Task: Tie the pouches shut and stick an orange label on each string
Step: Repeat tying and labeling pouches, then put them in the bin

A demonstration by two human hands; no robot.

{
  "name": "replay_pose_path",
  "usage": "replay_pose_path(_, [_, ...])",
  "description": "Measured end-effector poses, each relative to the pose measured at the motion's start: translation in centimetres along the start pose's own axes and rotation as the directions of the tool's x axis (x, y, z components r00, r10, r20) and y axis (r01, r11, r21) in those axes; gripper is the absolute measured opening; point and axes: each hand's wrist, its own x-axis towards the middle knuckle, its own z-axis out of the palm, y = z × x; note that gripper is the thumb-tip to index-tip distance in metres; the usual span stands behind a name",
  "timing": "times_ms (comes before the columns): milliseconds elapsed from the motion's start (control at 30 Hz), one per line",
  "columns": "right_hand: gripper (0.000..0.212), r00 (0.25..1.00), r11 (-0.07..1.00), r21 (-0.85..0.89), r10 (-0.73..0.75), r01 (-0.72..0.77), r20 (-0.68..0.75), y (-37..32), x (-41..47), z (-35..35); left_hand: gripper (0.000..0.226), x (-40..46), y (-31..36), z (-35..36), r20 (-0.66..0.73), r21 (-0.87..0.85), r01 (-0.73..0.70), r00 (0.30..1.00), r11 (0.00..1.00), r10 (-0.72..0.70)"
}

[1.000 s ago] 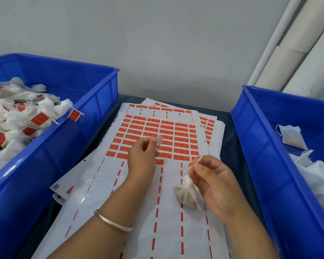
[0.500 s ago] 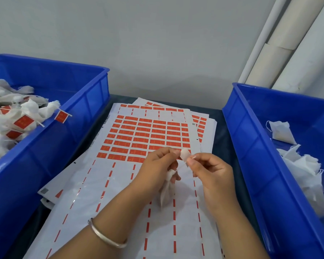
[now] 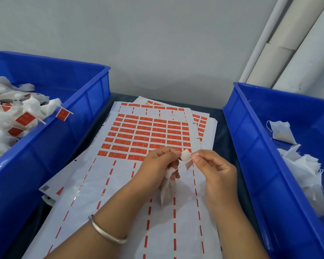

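A small white pouch point(image 3: 167, 191) hangs under my left hand point(image 3: 155, 165), its gathered neck pinched by the lower fingers. Its thin string point(image 3: 182, 164) runs right to my right hand point(image 3: 215, 171), which pinches the string's end. A label point(image 3: 186, 158), its pale back facing me, lies across the string between the two hands. My left thumb and forefinger grip its left edge, and my right fingertips touch its right side. Below lies the sheet of orange labels point(image 3: 148, 135), its near rows peeled off.
A blue bin point(image 3: 90, 101) on the left holds several tied pouches with orange labels point(image 3: 24, 118). A blue bin point(image 3: 251, 146) on the right holds loose untied pouches point(image 3: 281, 131). More label sheets are stacked underneath. White pipes stand at the back right.
My hands came together over the sheet. The pouch passed from my right hand to my left. The label my left hand carried now sits on the string between both hands.
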Motion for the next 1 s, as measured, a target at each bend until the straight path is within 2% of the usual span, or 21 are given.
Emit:
replay_pose_path(233, [0.001, 0.995, 0.996, 0.030, 0.082, -0.080, -0.056, 0.51, 0.17, 0.03, 0.044, 0.11, -0.03, -0.05, -0.021, -0.012, 0.003, 1.000, 1.000, -0.004])
replay_pose_path(433, [0.003, 0.992, 0.994, 0.011, 0.112, -0.111, -0.066, 0.76, 0.34, -0.06, 0.023, 0.16, -0.05, -0.02, -0.050, -0.015, -0.004, 0.999, 1.000, 0.003])
replay_pose_path(600, [0.015, 0.989, 0.988, 0.064, 0.142, -0.139, -0.051, 0.67, 0.44, -0.01, 0.037, 0.20, -0.05, -0.06, -0.043, -0.015, -0.020, 0.999, 1.000, 0.019])
replay_pose_path(667, [0.018, 0.985, 0.983, 0.093, 0.166, -0.161, -0.048, 0.68, 0.52, -0.02, 0.035, 0.17, -0.13, -0.11, -0.013, -0.009, -0.047, 0.999, 0.999, 0.047])
replay_pose_path(800, [0.009, 0.974, 0.967, 0.134, 0.224, -0.217, -0.041, 0.74, 0.74, -0.18, 0.022, 0.06, -0.23, 0.00, 0.065, 0.037, -0.125, 0.990, 0.991, 0.122])
replay_pose_path(1000, [0.013, 0.966, 0.956, 0.152, 0.257, -0.250, -0.028, 0.72, 0.87, -0.34, 0.008, 0.03, -0.84, -0.03, 0.096, 0.150, -0.225, 0.972, 0.963, 0.213])
